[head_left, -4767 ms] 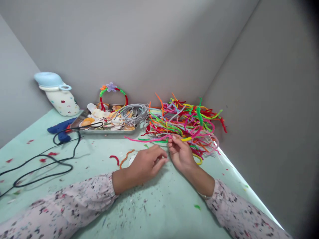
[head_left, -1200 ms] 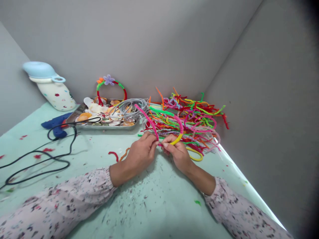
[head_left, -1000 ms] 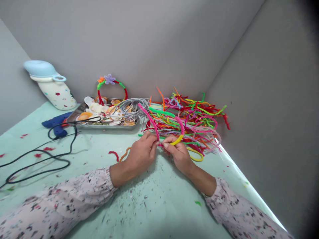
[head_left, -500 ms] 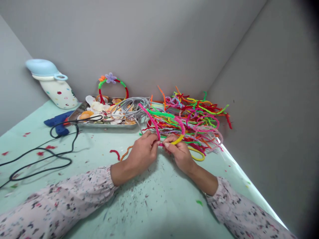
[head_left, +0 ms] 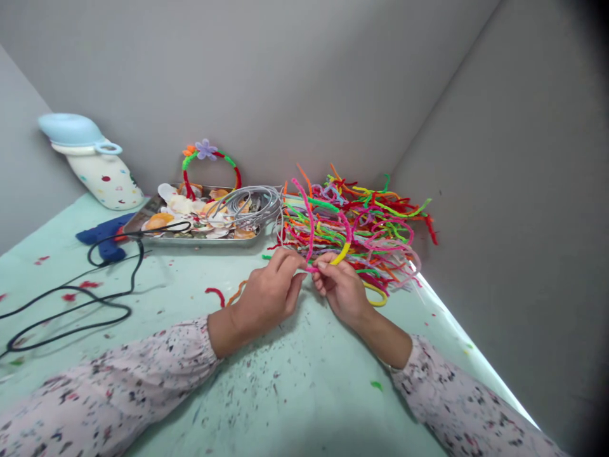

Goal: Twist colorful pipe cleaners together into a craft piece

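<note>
My right hand [head_left: 343,289] pinches a curved band wrapped in pipe cleaner, with yellow [head_left: 340,254] near my fingers and pink and green farther round. From the pinch, a loose pink pipe cleaner [head_left: 311,222] rises toward the back. My left hand [head_left: 273,285] has its fingertips on the short pink part of the band just left of my right fingers; its thumb sits a little lower. Part of the band is hidden by my fingers. Behind my hands lies a pile of coloured pipe cleaners [head_left: 375,238].
Left of the pile, a metal tray [head_left: 204,242] holds shells, with a coil of grey wire [head_left: 254,206] over its right end. A finished-looking flowered hoop [head_left: 236,172] stands at the tray. Farther left are a blue glue gun [head_left: 107,233], its black cord [head_left: 128,289] and a bottle [head_left: 102,174].
My left fingers have shifted from a close pinch to a looser hold on the pink part. The loose pink pipe cleaner has swung rightward and more upright. The view has shifted slightly.
</note>
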{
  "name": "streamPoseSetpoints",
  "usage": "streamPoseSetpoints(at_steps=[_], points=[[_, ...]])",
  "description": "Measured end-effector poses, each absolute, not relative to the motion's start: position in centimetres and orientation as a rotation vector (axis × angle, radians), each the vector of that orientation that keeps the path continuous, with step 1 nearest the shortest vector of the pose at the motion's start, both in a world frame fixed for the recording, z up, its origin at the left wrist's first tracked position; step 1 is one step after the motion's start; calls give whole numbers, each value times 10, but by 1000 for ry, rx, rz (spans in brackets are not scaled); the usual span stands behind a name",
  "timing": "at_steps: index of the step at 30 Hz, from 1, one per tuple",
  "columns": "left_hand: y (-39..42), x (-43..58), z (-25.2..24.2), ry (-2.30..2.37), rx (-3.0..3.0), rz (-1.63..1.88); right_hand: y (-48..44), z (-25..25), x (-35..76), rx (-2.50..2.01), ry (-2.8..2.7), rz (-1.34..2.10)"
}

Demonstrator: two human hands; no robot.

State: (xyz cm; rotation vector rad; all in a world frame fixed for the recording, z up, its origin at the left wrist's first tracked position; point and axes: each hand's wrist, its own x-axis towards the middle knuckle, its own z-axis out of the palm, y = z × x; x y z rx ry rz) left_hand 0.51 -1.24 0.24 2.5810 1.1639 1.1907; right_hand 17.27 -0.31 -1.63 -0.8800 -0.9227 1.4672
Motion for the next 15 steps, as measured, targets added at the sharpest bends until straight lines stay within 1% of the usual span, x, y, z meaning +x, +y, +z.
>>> streamPoseSetpoints(at_steps=[8,15], points=[[-6,2,-5,1190,2715,1228,-4,-14,173,-837,-884,1518],[-3,1,-5,1112,2739,1313,-5,-15,174,-813,-908,1526]])
